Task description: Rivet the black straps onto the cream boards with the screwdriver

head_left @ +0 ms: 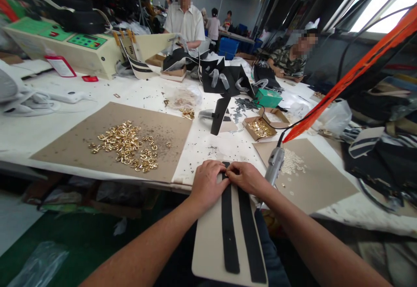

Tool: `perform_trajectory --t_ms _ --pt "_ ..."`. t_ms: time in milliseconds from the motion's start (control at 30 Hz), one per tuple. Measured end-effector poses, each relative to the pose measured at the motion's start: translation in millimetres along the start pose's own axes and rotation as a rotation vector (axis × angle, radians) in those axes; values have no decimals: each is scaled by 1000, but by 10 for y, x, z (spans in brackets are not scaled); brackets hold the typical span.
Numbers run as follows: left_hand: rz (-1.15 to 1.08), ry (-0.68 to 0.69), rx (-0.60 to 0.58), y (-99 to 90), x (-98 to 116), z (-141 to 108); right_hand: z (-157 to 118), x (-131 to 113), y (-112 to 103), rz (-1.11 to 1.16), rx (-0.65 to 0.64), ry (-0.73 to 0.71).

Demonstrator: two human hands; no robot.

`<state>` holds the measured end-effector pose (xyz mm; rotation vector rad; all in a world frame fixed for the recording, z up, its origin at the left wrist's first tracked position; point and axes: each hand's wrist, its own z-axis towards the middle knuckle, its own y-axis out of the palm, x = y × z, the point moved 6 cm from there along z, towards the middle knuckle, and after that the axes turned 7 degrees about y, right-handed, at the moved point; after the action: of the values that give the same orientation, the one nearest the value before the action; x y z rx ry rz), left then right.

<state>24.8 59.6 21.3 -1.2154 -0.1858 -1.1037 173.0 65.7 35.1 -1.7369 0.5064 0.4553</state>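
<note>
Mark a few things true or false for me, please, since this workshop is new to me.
The left hand and right hand rest on a cream panel with two black strips. True.
The gold metal fittings lie in a wooden bowl. False: they lie heaped on a brown card sheet.
A corded silver tool sits near the right hand. True.
No one else is at this table. False: a person in a camouflage shirt and a person in a white shirt are at it.

No legible lettering in this workshop view: markings on a machine's green control panel (87, 41) and a red-edged card (60, 66) appear too small and blurred to read.
</note>
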Motion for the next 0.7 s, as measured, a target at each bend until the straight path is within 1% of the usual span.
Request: perform_trajectory --t_ms 133,300,400,467,533,567,633,700 --pt "7 -4 -13 6 -3 8 8 18 -19 -43 -7 64" --pt "8 4 -8 16 -8 12 57 52 -35 -45 -2 130" --pt "10 11 -10 14 -5 15 112 43 -25 -55 -32 137" --pt "12 12 -15 6 0 22 100 15 -36 -25 -35 113" --pt "12 8 -17 -5 5 31 -10 0 -108 73 41 72" --pt "10 7 -17 -9 7 36 -113 17 -171 145 112 56" --pt "7 11 -20 -11 12 43 -406 148 -338 299 315 67" --pt "8 25 -23 -4 15 45 -751 413 -506 391 551 163"
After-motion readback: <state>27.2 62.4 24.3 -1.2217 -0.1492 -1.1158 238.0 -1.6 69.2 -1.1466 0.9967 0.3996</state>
